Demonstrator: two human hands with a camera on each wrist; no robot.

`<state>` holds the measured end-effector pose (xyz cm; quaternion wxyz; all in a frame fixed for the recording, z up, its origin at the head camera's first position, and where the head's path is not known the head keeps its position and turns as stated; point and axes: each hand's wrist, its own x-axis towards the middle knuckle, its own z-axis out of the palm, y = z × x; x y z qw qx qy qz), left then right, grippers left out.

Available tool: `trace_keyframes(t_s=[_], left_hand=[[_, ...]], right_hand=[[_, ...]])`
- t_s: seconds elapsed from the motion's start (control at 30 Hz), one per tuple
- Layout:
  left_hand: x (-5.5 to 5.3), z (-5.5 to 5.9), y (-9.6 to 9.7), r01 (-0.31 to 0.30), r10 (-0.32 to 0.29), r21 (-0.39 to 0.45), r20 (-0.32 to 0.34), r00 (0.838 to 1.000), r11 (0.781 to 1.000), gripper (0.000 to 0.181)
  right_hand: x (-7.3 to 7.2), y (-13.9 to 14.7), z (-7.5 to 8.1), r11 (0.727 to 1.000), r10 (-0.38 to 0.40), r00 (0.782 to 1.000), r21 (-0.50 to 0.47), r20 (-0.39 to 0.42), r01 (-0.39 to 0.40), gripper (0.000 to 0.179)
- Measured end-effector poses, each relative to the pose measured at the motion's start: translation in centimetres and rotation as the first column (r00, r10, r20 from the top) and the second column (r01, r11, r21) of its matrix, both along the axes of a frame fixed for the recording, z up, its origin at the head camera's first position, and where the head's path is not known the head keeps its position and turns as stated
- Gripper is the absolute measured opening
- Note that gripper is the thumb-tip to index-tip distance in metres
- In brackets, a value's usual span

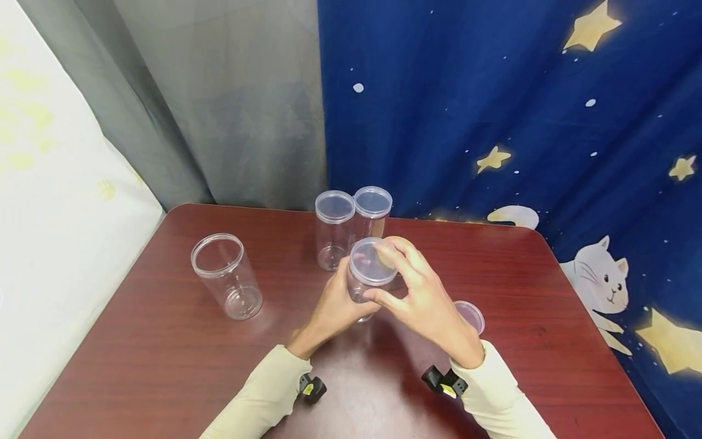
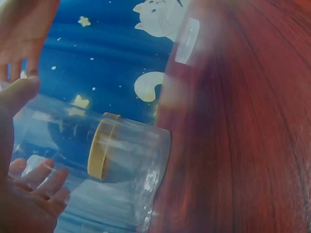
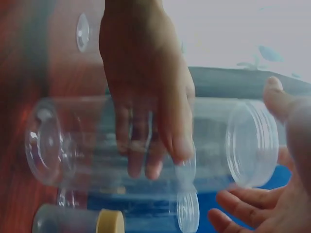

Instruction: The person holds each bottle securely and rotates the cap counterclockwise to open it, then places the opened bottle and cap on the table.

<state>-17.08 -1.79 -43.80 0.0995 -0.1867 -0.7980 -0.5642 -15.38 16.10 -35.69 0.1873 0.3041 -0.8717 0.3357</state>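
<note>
A clear plastic jar (image 1: pixel 358 291) with a translucent lid (image 1: pixel 368 262) stands upright above the middle of the table. My left hand (image 1: pixel 331 305) grips the jar's side, fingers wrapped round its body. At the top, my right hand (image 1: pixel 425 299) holds the lid by its rim, thumb on the near side and fingers on the far side. In the right wrist view the left hand (image 3: pixel 146 87) crosses the jar's middle, while the right hand (image 3: pixel 277 194) curves about the lid end. Whether the lid is fully seated cannot be made out.
Two lidded clear jars (image 1: pixel 333 228) stand side by side behind the hands. An open-topped jar (image 1: pixel 230 286) is at the left. A loose lid (image 1: pixel 470 317) lies right, partly behind the right wrist. A yellow-capped container (image 3: pixel 73 221) shows in the right wrist view.
</note>
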Motion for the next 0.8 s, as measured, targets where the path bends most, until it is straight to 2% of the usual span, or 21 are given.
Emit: trace_keyframes(t_s=[0.17, 0.27, 0.5, 0.67, 0.8], left_hand=[[0.1, -0.1, 0.2, -0.057, 0.056, -0.024, -0.010, 0.998, 0.998, 0.086], [0.0, -0.1, 0.3, -0.076, 0.076, -0.037, -0.015, 0.997, 0.996, 0.085], [-0.2, -0.1, 0.2, -0.045, 0.044, -0.031, -0.040, 0.998, 0.998, 0.083], [-0.4, -0.1, 0.1, -0.043, 0.041, -0.051, -0.044, 0.998, 0.998, 0.080], [-0.3, -0.2, 0.1, -0.027, 0.026, -0.050, -0.021, 0.999, 0.998, 0.079]], right_hand=[[0.3, -1.0, -0.5, 0.998, -0.056, 0.998, -0.019, -0.040, 0.055, 0.083], [0.2, -1.3, -0.7, 0.996, -0.083, 0.993, -0.025, -0.088, 0.081, 0.079], [-0.2, -1.7, -0.8, 0.996, -0.091, 0.987, -0.013, -0.129, 0.090, 0.061], [-0.3, -1.6, -0.7, 0.995, -0.097, 0.989, -0.001, -0.110, 0.098, 0.056], [-0.2, -1.4, -0.6, 0.996, -0.094, 0.992, -0.005, -0.086, 0.094, 0.056]])
